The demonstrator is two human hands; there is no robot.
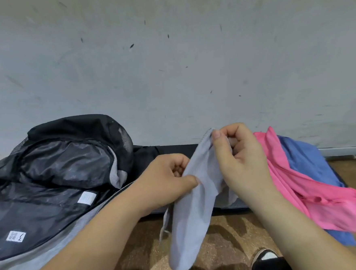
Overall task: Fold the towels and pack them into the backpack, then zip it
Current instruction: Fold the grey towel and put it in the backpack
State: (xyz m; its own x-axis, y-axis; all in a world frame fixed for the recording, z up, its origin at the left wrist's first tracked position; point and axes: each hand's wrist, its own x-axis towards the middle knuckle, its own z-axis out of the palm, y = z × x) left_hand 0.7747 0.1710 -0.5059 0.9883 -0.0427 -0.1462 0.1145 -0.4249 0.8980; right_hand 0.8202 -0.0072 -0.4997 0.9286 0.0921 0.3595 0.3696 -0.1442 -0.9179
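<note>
Backpack (56,185) lies at 9 o'clock on the floor (226,230), black w/ grey trim, main compartment unzipped & gaping toward the camera; dark lining shows inside, w/ two small white labels. Its top leans near the wall (167,51), which fills the upper half of view, pale & scuffed. A dark mat (174,150) runs along the wall base btwn backpack & towels.

At 3 o'clock, a pink towel (316,192) lies crumpled on top of a blue towel (309,159), both unfolded, blue edge showing under at the lower right.

Center: grey towel (190,207) held up off the floor, hanging down in a long narrow drape toward 6 o'clock. Left hand (165,180) grip: thumb & fingers pinching the towel's mid-edge. Right hand (237,158) grip: thumb pressed on the top corner, fingers curled behind, pinching it higher, at abt 1 o'clock from the left.

Shoes (265,257) at 6 o'clock, black & white toes, partly cut off.
</note>
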